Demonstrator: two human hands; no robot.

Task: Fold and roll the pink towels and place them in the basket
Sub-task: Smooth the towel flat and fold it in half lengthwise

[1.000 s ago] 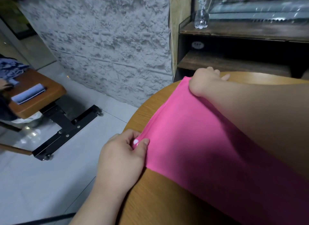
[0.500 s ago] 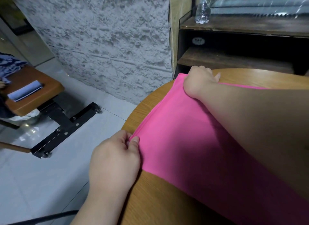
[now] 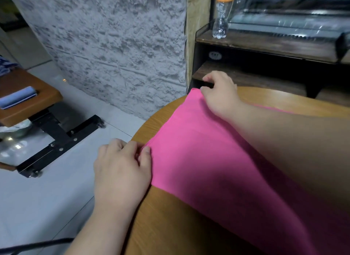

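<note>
Head view, single frame.

- Floor (image 3: 47, 197): pale tiles, filling the left half; open room between the two pieces of furniture.
- Wall (image 3: 113, 46): rough grey stone face, behind the floor, ending at a vertical edge beside the shelf unit (image 3: 265, 48).
- Table (image 3: 170, 226): round wooden top, its curved left edge running from the near bottom up to the far corner of the towel. A bare strip of wood shows along that edge and on the near side.
- Pink towel (image 3: 208, 169): lies flat on the table, spread toward the lower right and out of view. Its short left edge runs diagonally, close to the table's rim; the far corner reaches the rim or just past it.
- Shelf unit: dark wood, just behind the table; a clear plastic bottle (image 3: 219, 25) stands on its upper board.
- Second table (image 3: 47, 97): brown top at far left, well apart, on a black metal base (image 3: 62, 139). A folded blue cloth (image 3: 19, 97) lies on it.
- Left hand (image 3: 121, 169): grip closed, thumb and fingers pinching the towel's near-left corner at the table rim.
- Right hand (image 3: 219, 93): forearm crosses over the towel; grip closed, curled fingers holding the far-left corner.
- Black cable (image 3: 37, 244): on the floor at bottom left.
</note>
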